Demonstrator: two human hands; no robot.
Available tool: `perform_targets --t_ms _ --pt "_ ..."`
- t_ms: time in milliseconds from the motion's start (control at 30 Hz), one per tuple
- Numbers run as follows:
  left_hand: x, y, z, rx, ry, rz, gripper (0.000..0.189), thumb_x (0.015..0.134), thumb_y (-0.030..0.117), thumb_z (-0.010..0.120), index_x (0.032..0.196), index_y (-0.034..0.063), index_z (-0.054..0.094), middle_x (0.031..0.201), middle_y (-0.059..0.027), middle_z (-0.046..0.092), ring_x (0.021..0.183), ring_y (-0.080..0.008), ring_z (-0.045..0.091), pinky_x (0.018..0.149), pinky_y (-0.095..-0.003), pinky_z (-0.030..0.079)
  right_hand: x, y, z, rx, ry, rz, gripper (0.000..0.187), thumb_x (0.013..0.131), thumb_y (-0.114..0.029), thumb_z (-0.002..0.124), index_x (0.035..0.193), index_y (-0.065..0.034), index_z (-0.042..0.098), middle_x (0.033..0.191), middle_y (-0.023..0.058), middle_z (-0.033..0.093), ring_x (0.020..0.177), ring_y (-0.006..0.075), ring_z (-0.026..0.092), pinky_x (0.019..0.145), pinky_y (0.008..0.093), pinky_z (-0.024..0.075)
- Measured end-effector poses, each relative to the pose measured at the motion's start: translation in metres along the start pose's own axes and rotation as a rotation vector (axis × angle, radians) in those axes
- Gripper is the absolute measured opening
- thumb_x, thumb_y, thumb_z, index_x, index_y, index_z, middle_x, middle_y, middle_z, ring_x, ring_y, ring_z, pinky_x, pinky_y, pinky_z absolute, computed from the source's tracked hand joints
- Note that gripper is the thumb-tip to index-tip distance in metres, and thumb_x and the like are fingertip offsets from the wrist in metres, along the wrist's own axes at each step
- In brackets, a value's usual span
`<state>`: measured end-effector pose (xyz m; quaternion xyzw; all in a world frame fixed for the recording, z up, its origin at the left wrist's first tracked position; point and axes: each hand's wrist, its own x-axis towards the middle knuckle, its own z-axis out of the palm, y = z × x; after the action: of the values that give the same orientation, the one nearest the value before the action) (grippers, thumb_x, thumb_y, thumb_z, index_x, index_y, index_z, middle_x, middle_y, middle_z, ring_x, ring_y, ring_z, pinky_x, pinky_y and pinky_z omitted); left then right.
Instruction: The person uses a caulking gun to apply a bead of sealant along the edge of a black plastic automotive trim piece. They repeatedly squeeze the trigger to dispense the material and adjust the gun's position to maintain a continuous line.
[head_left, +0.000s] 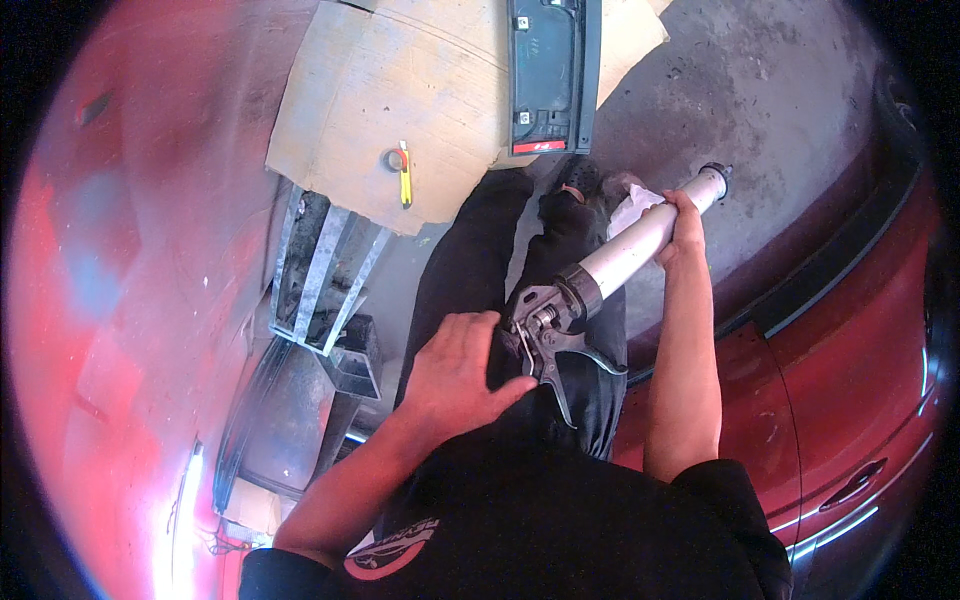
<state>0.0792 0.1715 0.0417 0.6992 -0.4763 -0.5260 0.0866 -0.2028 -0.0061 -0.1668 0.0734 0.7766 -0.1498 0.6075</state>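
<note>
A caulking gun with a silver metal barrel (628, 253) lies slantwise in front of my body, its black front cap pointing up and right. My right hand (684, 229) is wrapped around the barrel near that cap. Crumpled white paper or cloth (634, 208) shows beside the fingers; whether it is held cannot be made out. My left hand (457, 367) is beside the gun's rear end, fingers stretched out and thumb apart, gripping nothing. Whether its fingertips touch the gun is unclear. The metal handle and trigger (559, 364) hang free below the left thumb.
Cardboard (337, 112) holds a yellow utility knife (406, 180), a roll of tape (393, 159) and a dark plastic trim panel (546, 82). A metal frame (311, 274) stands below it. A red car door (840, 420) is close on my right; a bright tube light (184, 510) is at lower left.
</note>
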Motion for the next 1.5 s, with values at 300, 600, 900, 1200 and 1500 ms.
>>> perform_targets --t_ms 300,600,900,1200,1500 --pt "0.005 -0.026 0.024 -0.962 -0.391 -0.682 0.051 0.105 0.048 0.050 0.102 -0.0012 0.060 0.087 -0.0117 0.066 0.081 -0.0254 0.065 0.077 -0.0397 0.053 0.002 0.000 0.004 -0.015 -0.009 -0.016 0.032 0.086 -0.024 0.066 0.108 -0.0017 0.061 0.092 0.0149 0.066 0.072 0.0285 0.065 0.070 0.0459 0.0583" --pt "-0.012 -0.044 0.071 -1.664 -0.456 -0.429 0.065 0.099 0.033 0.067 0.149 0.0025 0.041 0.143 -0.0154 0.056 0.131 -0.0259 0.056 0.106 -0.0428 0.048 0.008 -0.002 0.002 0.018 -0.015 0.063 0.034 0.084 -0.027 0.067 0.108 -0.0025 0.060 0.091 0.0148 0.065 0.074 0.0313 0.066 0.073 0.0492 0.0583" --pt "-0.004 -0.029 0.065 -2.045 -0.524 -0.421 0.080 0.091 0.017 0.072 0.158 0.0069 0.028 0.163 -0.0190 0.033 0.148 -0.0395 0.035 0.118 -0.0623 0.030 0.026 0.020 0.007 0.070 0.025 0.036 0.027 0.087 -0.027 0.065 0.102 -0.0055 0.061 0.083 0.0127 0.065 0.067 0.0273 0.065 0.065 0.0452 0.0576" --pt "0.015 -0.009 0.034 -2.200 -0.436 -0.302 0.095 0.078 0.039 0.080 0.153 0.0026 0.035 0.152 -0.0228 0.044 0.147 -0.0459 0.035 0.120 -0.0617 0.026 -0.010 0.011 0.044 0.179 0.070 0.089 0.033 0.084 -0.028 0.069 0.107 -0.0054 0.057 0.083 0.0151 0.064 0.070 0.0313 0.065 0.067 0.0497 0.0573" --pt "0.012 -0.005 0.018 -2.017 -0.292 -0.312 0.089 0.077 0.045 0.076 0.149 0.0056 0.042 0.142 -0.0271 0.053 0.133 -0.0560 0.048 0.113 -0.0653 0.034 -0.024 -0.012 0.072 0.204 0.078 -0.013 0.042 0.084 -0.025 0.070 0.111 -0.0022 0.048 0.080 0.0172 0.061 0.068 0.0331 0.063 0.069 0.0522 0.0577"
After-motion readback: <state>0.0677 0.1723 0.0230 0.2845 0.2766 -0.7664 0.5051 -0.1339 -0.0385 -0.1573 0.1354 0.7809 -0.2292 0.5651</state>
